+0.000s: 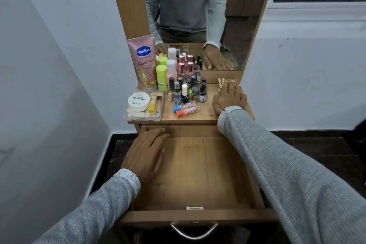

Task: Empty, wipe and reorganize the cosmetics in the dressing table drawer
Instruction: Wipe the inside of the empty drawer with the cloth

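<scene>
Head view: drawer (198, 174) pulled out near, wooden floor bare. Left hand (145, 152) flat on the drawer's left wall, fingers straight and relaxed, holding nothing. Right hand (229, 99) pressing down on a checked cloth (223, 83) at the tabletop's (206, 111) far right, fingers extended over it. Cosmetics up on the tabletop: pink Vaseline tube (143, 61) far left, cluster of small bottles (186, 85) in the middle, clear organizer tray (143, 106) near left, two lip balms (186, 109) lying beside it.
</scene>
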Demonstrator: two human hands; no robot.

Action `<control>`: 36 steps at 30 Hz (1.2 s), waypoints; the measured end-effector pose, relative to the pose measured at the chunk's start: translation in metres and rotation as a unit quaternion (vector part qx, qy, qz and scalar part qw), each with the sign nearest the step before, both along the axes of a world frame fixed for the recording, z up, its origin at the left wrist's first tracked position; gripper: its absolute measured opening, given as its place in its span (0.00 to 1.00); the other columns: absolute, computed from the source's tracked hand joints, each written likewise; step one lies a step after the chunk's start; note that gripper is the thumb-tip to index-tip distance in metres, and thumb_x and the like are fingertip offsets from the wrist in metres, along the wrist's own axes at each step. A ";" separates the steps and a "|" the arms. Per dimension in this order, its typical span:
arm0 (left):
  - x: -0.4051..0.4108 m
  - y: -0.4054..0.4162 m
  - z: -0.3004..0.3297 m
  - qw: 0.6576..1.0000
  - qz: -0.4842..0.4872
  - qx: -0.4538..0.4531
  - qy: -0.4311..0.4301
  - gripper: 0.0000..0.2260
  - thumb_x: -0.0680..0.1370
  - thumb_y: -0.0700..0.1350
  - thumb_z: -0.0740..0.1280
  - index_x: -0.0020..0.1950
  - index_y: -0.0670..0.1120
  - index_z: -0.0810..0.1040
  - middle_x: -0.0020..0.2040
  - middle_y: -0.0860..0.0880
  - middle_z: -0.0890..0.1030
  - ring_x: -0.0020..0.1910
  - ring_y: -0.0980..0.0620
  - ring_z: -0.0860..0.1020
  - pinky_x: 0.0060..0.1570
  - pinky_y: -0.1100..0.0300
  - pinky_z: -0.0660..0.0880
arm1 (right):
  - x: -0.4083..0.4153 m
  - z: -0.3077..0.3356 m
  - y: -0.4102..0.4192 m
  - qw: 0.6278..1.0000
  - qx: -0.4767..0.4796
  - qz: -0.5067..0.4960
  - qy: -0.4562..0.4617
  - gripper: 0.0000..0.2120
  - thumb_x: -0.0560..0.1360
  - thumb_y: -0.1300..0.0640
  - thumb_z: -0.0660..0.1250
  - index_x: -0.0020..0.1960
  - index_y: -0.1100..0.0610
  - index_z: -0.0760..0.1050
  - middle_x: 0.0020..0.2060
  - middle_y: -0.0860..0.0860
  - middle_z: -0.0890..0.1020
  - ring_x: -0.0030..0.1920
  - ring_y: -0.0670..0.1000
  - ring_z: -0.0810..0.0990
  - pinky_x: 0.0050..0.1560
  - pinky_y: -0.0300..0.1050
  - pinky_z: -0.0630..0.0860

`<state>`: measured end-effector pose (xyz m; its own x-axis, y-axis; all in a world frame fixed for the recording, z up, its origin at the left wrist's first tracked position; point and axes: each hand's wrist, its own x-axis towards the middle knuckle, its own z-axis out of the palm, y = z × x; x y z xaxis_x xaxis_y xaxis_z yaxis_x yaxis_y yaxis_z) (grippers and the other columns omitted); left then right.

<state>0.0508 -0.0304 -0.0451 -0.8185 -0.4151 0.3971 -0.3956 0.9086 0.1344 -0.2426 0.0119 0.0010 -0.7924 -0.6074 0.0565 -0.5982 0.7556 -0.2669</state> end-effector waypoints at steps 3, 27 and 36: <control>0.003 -0.003 -0.001 1.000 0.004 0.007 0.003 0.18 0.76 0.46 0.58 0.63 0.44 0.76 0.63 0.45 0.77 0.61 0.46 0.76 0.62 0.51 0.72 | -0.003 0.002 0.000 1.000 -0.010 0.002 -0.013 0.28 0.80 0.51 0.49 0.78 0.54 0.48 0.78 0.52 0.49 0.77 0.57 0.47 0.75 0.57 0.47; 0.016 -0.005 0.012 0.999 0.001 0.019 0.047 0.17 0.76 0.44 0.58 0.62 0.43 0.77 0.61 0.45 0.77 0.61 0.47 0.75 0.61 0.53 0.73 | 0.001 -0.010 0.029 0.989 -0.102 0.076 0.078 0.25 0.77 0.53 0.57 0.73 0.56 0.61 0.74 0.56 0.61 0.75 0.58 0.56 0.74 0.58 0.53; 0.019 -0.004 0.019 0.998 0.021 0.021 0.062 0.16 0.76 0.44 0.58 0.60 0.43 0.78 0.57 0.46 0.79 0.56 0.48 0.76 0.56 0.54 0.74 | 0.002 -0.019 0.045 0.972 -0.210 0.099 0.047 0.22 0.77 0.56 0.60 0.70 0.59 0.65 0.72 0.57 0.65 0.73 0.58 0.61 0.74 0.56 0.58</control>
